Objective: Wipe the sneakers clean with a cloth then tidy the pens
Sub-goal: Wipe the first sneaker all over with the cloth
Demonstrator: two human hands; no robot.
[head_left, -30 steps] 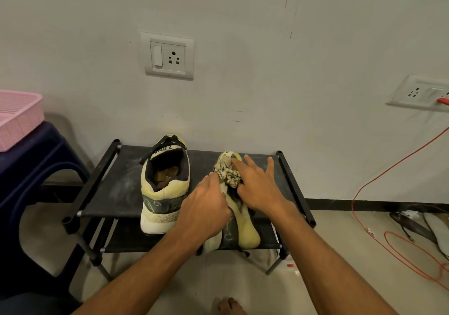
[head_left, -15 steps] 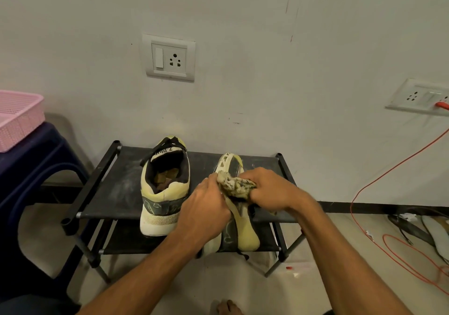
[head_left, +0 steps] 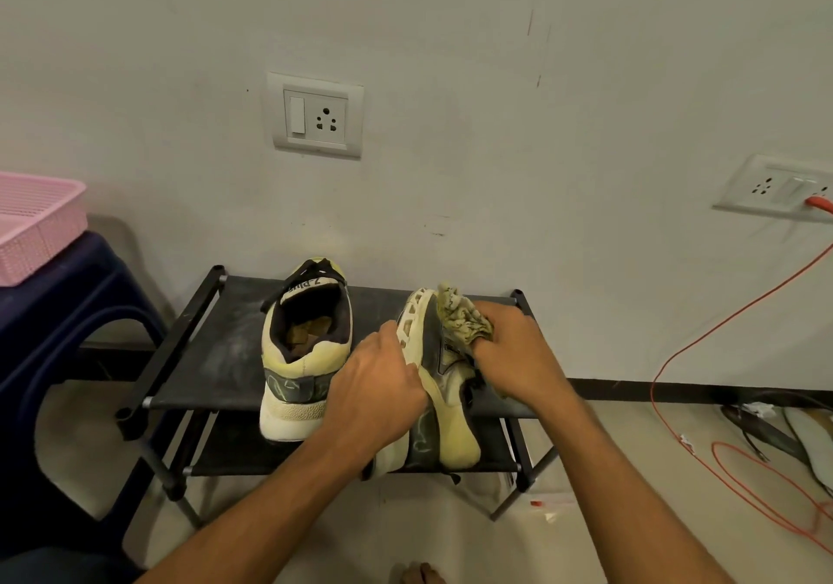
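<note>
Two pale yellow and grey sneakers are on the top shelf of a black shoe rack [head_left: 212, 344]. The left sneaker [head_left: 304, 349] stands upright, heel toward me. The right sneaker [head_left: 439, 385] is tipped on its side, sole facing left. My left hand [head_left: 374, 394] grips this tipped sneaker along its sole and heel. My right hand [head_left: 511, 353] holds a crumpled patterned yellowish cloth [head_left: 459, 315] and presses it on the sneaker's upper near the toe. No pens are in view.
A pink basket [head_left: 36, 223] sits on a dark blue plastic stool [head_left: 67, 322] at the left. An orange cable [head_left: 703, 335] runs from a wall socket [head_left: 775, 186] down to the floor at the right. Another socket [head_left: 315, 114] is on the wall above the rack.
My right hand has shifted the cloth from the middle of the tipped sneaker back toward its toe end. My left hand keeps its hold on the sole.
</note>
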